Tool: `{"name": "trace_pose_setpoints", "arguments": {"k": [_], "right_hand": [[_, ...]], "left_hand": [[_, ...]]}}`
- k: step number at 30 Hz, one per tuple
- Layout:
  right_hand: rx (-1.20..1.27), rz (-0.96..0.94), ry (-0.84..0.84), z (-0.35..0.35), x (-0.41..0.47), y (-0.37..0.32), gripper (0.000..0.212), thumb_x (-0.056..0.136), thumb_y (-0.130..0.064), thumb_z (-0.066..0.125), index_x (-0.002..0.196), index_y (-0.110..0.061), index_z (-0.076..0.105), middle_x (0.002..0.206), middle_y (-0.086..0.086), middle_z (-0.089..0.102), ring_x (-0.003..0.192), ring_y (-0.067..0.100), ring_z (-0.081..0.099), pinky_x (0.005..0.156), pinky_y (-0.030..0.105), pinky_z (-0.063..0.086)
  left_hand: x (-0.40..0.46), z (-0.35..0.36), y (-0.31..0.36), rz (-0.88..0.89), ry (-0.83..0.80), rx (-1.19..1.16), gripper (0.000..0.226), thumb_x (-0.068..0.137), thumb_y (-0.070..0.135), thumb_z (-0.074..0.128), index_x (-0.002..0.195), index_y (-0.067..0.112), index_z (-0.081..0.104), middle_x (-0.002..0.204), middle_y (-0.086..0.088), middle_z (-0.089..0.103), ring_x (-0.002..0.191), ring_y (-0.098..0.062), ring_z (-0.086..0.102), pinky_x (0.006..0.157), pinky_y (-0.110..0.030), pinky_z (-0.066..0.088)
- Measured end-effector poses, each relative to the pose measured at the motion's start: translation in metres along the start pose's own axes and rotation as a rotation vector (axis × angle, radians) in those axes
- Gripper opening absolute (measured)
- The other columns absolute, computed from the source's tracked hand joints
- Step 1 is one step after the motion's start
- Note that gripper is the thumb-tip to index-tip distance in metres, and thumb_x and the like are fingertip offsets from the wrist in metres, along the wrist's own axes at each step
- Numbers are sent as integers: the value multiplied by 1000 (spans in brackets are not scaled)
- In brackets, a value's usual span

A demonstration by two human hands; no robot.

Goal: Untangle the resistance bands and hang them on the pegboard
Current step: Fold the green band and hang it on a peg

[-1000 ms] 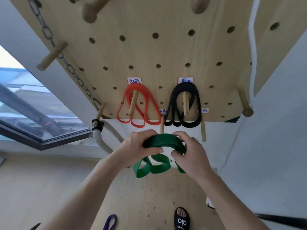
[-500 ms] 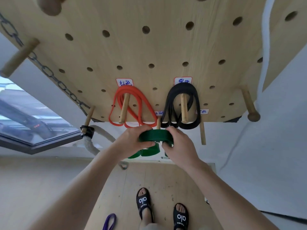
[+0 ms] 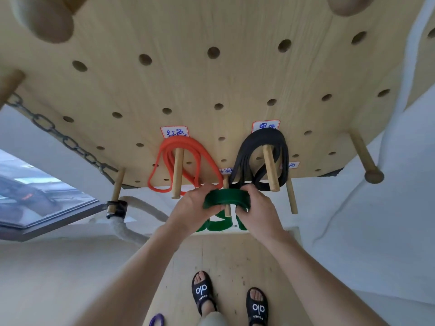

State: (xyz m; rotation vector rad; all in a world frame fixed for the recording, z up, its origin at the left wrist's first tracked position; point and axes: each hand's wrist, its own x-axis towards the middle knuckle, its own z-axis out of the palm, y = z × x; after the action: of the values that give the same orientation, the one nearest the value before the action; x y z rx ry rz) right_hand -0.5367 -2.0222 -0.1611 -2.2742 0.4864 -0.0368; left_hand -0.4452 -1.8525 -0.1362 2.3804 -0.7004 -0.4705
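A wooden pegboard (image 3: pixel 235 85) fills the upper view. A red band (image 3: pixel 207 161) hangs looped on one peg and a black band (image 3: pixel 282 147) on the peg to its right. Between and below them, a short peg (image 3: pixel 227 211) passes through the coiled green band (image 3: pixel 227 196). My left hand (image 3: pixel 193 208) grips the green band's left side and my right hand (image 3: pixel 259 210) grips its right side. The band's lower loops hang behind my hands. A purple band (image 3: pixel 156 320) lies on the floor at the bottom edge.
A metal chain (image 3: pixel 61 137) runs down the board's left side to a peg with a white rope (image 3: pixel 122 229). Bare pegs (image 3: pixel 364 158) stick out at the right, next to a white cord (image 3: pixel 409 67). My sandalled feet (image 3: pixel 204 292) stand on a wooden floor.
Both hands have raised the green band from below the board up to the short lower peg, and the band now sits over that peg. The view has moved closer to the board.
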Motion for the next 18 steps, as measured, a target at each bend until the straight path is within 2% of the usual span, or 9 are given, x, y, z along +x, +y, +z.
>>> {"name": "trace_pose_setpoints", "arguments": {"k": [2, 5, 10, 14, 18], "right_hand": [[-19, -22, 35, 5, 0, 2, 35, 89, -15, 68, 122, -18, 57, 107, 3, 69, 95, 27, 66, 78, 42, 55], [-39, -63, 75, 12, -1, 3, 39, 89, -13, 69, 127, -16, 60, 117, 4, 66, 99, 28, 66, 80, 42, 55], [-97, -66, 129, 19, -3, 1, 47, 88, -14, 71, 134, -14, 59, 129, 4, 60, 103, 29, 67, 81, 42, 57], [-99, -49, 157, 25, -4, 0, 50, 88, -13, 72, 135, -11, 54, 122, 6, 64, 97, 29, 68, 74, 39, 56], [-69, -52, 218, 29, -7, 2, 41, 86, -11, 76, 122, -8, 57, 112, 8, 65, 86, 29, 69, 67, 39, 57]], "left_hand": [[1, 1, -2, -7, 10, -3, 45, 90, 30, 76, 131, 23, 61, 106, 7, 67, 92, -10, 58, 76, -18, 41], [3, 2, -5, 15, -8, 16, 46, 90, 29, 75, 133, 23, 59, 111, 5, 70, 94, -9, 58, 73, -10, 39], [5, 6, -8, 26, 0, -12, 49, 88, 23, 76, 135, 21, 59, 113, 3, 70, 97, -14, 62, 81, -25, 46], [6, 11, -14, 37, 0, -57, 48, 87, 22, 77, 132, 19, 59, 110, 1, 71, 94, -14, 63, 83, -27, 50], [6, 16, -19, 60, 4, -70, 45, 88, 22, 76, 129, 19, 59, 106, 1, 71, 96, -15, 64, 85, -32, 51]]}}
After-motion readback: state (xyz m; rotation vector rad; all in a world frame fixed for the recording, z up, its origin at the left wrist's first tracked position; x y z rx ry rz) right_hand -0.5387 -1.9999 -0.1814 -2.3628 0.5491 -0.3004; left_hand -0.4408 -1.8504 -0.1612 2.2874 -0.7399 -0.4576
